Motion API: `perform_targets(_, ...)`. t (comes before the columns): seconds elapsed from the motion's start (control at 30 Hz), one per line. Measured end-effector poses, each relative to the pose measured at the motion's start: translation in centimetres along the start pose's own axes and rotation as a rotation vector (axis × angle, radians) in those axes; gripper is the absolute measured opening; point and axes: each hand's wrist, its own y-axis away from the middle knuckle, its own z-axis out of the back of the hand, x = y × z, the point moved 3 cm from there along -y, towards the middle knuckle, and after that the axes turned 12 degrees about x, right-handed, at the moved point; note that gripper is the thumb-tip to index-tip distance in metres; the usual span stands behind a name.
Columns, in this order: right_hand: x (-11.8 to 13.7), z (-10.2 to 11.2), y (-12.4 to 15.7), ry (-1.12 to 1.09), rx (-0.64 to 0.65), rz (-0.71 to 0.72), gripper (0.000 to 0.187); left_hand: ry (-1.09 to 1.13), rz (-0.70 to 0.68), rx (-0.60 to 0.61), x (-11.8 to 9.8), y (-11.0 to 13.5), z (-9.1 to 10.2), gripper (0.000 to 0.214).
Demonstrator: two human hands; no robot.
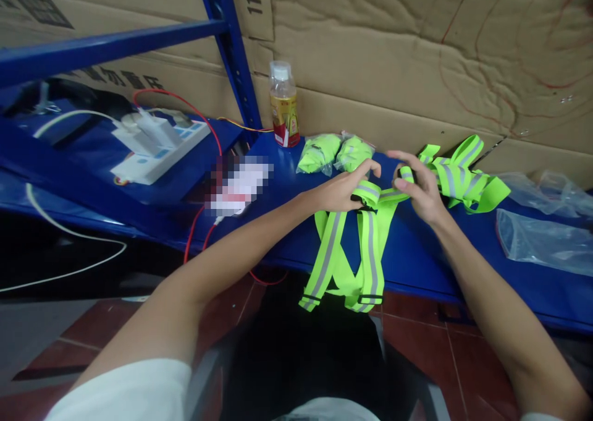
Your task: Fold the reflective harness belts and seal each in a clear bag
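Note:
A neon-yellow reflective vest made of straps (330, 242) with grey stripes and black buckles hangs over the front edge of the blue shelf (419, 254). My left hand (348, 185) is closed on its upper part, by a black buckle. To the right, my right hand (419, 189) pinches the other end of the strap between thumb and fingers, a black fitting partly hidden there. Behind my right hand lies a second bundle of reflective straps (467, 180). Past my left hand sit two bagged neon bundles (319, 152).
A bottle (284, 109) stands against the cardboard at the back. Left of it are a white power strip (162, 152) with plugs, a red cable (189, 242) and a blurred-out object (238, 186). Clear plastic bags (542, 242) lie at the right. A blue post (231, 50) rises behind.

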Motion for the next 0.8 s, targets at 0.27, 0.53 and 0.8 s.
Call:
perform_targets(0.27,0.8,-1.4,0.4,0.505,0.07,-0.056,0.042,-0.017,0.022,-0.042,1.1,0.0,0.1,0.062)
perform_targets(0.53,0.1,0.0,0.2,0.495,0.102,-0.031,0.04,-0.124,0.184,0.114,1.9,1.4,2.9,0.061)
perform_targets(0.8,-0.9,1.4,0.4,0.504,0.23,-0.085,0.029,-0.199,0.219,0.147,2.0,1.5,3.5,0.067)
